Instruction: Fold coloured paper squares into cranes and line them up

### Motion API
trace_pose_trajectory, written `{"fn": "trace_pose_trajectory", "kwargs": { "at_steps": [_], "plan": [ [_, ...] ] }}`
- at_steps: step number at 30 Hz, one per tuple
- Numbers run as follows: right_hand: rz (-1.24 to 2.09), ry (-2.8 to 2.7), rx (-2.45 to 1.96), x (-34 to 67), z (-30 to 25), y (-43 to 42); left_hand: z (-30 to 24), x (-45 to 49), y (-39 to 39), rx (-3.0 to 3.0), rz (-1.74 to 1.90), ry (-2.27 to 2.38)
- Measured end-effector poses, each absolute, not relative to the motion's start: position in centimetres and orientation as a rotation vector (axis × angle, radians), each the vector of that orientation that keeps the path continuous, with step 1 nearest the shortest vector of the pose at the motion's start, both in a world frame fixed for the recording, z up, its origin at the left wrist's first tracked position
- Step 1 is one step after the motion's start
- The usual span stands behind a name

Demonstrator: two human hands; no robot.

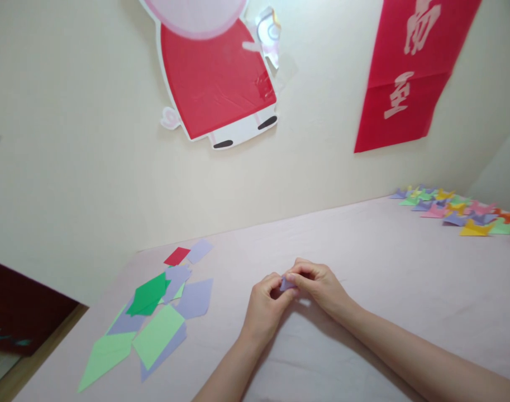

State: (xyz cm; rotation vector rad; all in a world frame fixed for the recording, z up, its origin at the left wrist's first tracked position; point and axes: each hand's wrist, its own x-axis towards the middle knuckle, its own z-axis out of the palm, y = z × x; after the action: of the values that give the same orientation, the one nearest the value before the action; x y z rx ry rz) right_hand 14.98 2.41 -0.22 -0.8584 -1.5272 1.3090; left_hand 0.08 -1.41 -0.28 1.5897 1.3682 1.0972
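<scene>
A small folded piece of purple paper [285, 283] is pinched between both hands, just above the pale pink cloth surface [342, 352]. My left hand [266, 301] grips its lower left side with thumb and fingers. From the right, my right hand [315, 282] holds its upper edge, the thumb pressed near the fold. Fingers cover most of the paper, so its full folded shape is hidden. To the left lie flat paper sheets in light green [159, 335], dark green [149, 294], purple [195, 297] and red [177, 256], some overlapping.
Several folded paper pieces [456, 209] in many colours stand in rows at the far right. Behind the surface rises a wall [91, 139] with a cartoon cutout [217, 78] and a red banner [405, 84]. The surface's left edge drops toward a dark brown panel [24, 312].
</scene>
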Motion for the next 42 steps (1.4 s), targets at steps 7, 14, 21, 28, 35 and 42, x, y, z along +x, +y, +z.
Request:
{"fn": "trace_pose_trajectory", "kwargs": {
  "at_steps": [7,14,21,28,35,42],
  "plan": [
    [1.425,-1.479,-0.811,14.82,-0.61,2.39,-0.62,-0.44,-1.27,1.564,1.06,1.378],
    [1.516,-1.413,-0.799,14.92,-0.72,2.38,-0.59,-0.41,-1.27,1.534,1.101,1.393],
    [1.383,-1.489,-0.9,15.16,-0.24,2.32,-0.64,-0.25,-1.24,1.547,1.06,1.382],
    [1.347,-1.434,-0.936,15.19,-0.45,2.29,-0.88,-0.48,-1.3,1.519,1.099,1.332],
    [1.33,-1.485,-0.907,15.18,-0.69,2.42,-0.29,-0.46,-1.28,1.661,1.06,1.386],
    [1.345,-1.538,-0.899,15.32,-0.97,2.54,-0.6,-0.65,-0.95,1.718,1.017,1.444]
  ]
}}
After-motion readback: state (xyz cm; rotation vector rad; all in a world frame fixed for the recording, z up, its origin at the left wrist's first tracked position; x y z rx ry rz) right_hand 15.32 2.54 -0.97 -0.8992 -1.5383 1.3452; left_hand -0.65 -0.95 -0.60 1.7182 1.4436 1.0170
